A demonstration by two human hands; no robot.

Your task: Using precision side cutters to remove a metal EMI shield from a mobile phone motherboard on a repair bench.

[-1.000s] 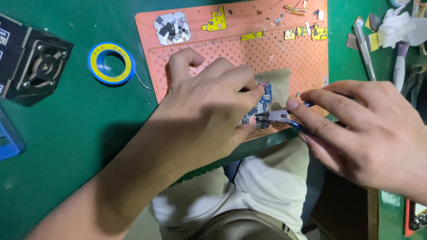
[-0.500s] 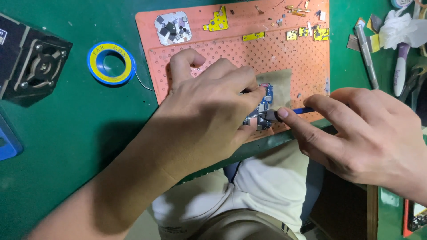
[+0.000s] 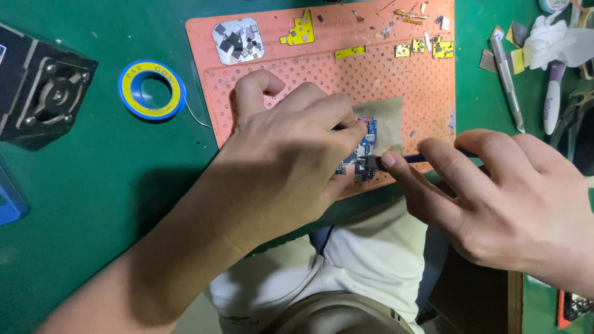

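Head view: the left hand lies palm down on the orange mat, its fingers curled and pressing a small blue circuit board at the mat's near edge, about 5 o'clock from the mat's middle. The board rests on a tan cloth. The right hand comes in from 3 o'clock, pinching a thin dark tool between thumb and forefinger; its tip touches the board. The mat's upper tray strip (its only real container) holds a heap of grey chips at 11 o'clock and yellow parts towards 12. On the green tabletop, a blue and yellow tape roll sits at 9 o'clock of the mat, apart from it.
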